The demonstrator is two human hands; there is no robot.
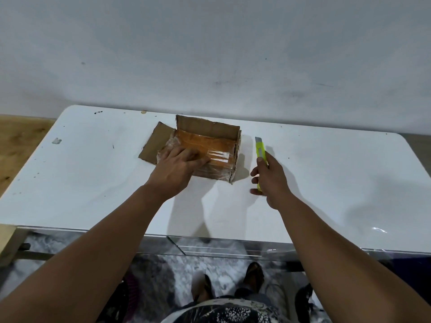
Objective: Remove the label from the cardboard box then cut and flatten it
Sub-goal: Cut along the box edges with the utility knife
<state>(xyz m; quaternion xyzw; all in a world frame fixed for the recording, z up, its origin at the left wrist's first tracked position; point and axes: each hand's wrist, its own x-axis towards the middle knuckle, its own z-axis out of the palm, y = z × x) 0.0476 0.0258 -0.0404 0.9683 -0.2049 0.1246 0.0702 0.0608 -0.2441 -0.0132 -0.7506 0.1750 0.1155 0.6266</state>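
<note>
Head view, left hand [179, 169] fingers flat hiding box [205, 148] top, right hand [271, 180] gripping half-hidden cutter [260, 152]

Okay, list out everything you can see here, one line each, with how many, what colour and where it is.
cardboard box: one, brown, wrapped in clear tape, far middle of the table, flaps open at back and left
utility knife: one, yellow-green, blade out, right of the box, apart from it
table: one, white and glossy, against the wall
small scrap: one, greyish, far left of the table
wall: one, grey-white, behind the table
wooden floor: brown, left of the table
sandalled feet: two, dark, below the table edge
left hand: one, pressing flat on the box top
right hand: one, gripping the knife handle
</note>
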